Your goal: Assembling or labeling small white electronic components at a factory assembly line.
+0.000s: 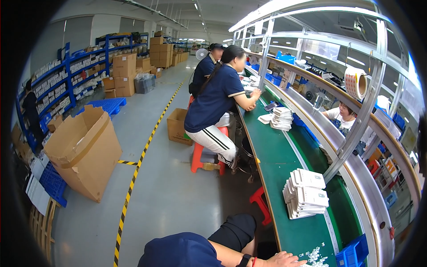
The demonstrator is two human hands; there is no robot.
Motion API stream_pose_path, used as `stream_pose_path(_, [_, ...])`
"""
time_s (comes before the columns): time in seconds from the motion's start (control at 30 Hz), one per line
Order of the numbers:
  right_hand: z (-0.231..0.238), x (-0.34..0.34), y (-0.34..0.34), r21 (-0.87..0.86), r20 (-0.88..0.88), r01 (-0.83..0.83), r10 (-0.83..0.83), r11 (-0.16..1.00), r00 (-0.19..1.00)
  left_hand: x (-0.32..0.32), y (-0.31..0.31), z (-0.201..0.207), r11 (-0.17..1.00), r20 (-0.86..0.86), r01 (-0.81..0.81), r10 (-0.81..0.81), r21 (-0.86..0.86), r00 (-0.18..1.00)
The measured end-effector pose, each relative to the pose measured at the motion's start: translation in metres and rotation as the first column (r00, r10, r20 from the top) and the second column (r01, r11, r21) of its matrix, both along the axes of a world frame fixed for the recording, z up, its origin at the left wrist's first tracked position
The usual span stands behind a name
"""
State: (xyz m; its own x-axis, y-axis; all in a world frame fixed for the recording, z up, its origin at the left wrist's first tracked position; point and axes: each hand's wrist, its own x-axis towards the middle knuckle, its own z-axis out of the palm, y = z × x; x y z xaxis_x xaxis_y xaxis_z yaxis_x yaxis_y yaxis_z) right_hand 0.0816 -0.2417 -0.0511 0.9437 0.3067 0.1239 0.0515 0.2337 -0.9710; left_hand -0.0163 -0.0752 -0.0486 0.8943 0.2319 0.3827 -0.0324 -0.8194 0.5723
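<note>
My left hand (283,260) lies low on the green bench top (278,175) at the bottom edge of the view, its fingers stretched out. A dark band and a red string circle its wrist. Just past the fingertips is a scatter of small white plastic pieces (315,256); whether a fingertip touches one, I cannot tell. Farther along the bench stand stacks of flat white packets (307,196), piled unevenly. My right hand is out of view.
A blue bin (352,252) sits right of the pieces. Metal posts (356,120) and a shelf edge the bench. Co-workers (220,98) sit along it on red stools (198,159); a person (344,116) is across. Large cartons (84,151) and a striped floor line (133,180) lie left.
</note>
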Motion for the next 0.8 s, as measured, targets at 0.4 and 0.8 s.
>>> stream_pose_path(0.4, [0.003, -0.021, 0.008, -0.316, 0.309, 0.079, 0.024, 0.945, 0.951, 0.003, 0.0, -0.001, 0.991, -0.058, 0.008, -0.016, -0.132, 0.998])
stream_pose_path(0.8, [0.021, -0.032, 0.011, -0.061, 0.031, 0.124, -0.123, 0.99, 0.992, 0.019, -0.012, 0.022, 1.0, 0.104, -0.005, 0.005, 0.004, 0.995])
